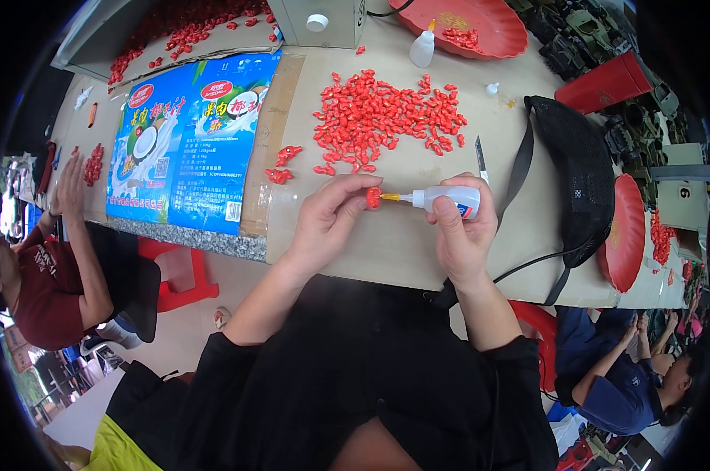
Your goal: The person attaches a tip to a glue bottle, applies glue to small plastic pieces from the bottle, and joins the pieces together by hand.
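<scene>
My left hand (330, 218) pinches a small red moulded piece (373, 198) between thumb and fingertips. In my right hand (466, 235) lies a translucent squeeze bottle (451, 199), held sideways with its nozzle pointing left. The amber tip of the nozzle meets the red piece or sits right against it; I cannot tell which. Beyond my hands a large heap of similar red pieces (370, 118) spreads over the table. Two larger red pieces (279, 176) lie apart, left of the heap.
A printed blue cardboard sheet (184, 149) covers the table's left part. A knife (481, 159) and black mesh bag (586, 188) lie to the right. Farther back are another squeeze bottle (422, 49) and a red tray (500, 47). People sit at both sides.
</scene>
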